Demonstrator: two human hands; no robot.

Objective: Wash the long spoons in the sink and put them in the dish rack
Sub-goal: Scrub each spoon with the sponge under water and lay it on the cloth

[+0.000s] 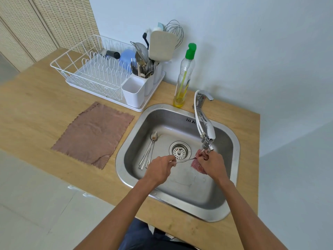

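Note:
Over the steel sink (232,141), my left hand (160,168) pinches the handle end of a long spoon (185,160) that stretches right toward my right hand (213,164). That hand grips a pink mesh scrubber (198,166) wrapped round the spoon's bowl end, just under the tap spout (207,139). A bundle of long spoons (149,150) lies on the sink floor at the left, bowls pointing away from me. The white wire dish rack (90,69) stands on the counter at the back left, and its cutlery cup (144,69) holds several utensils.
A dish soap bottle (183,78) with a green cap stands behind the sink, beside the tap. A brown cloth (93,134) lies flat on the wooden counter left of the sink. An empty white cup (133,92) sits at the rack's front corner. The drain strainer (179,151) is mid-sink.

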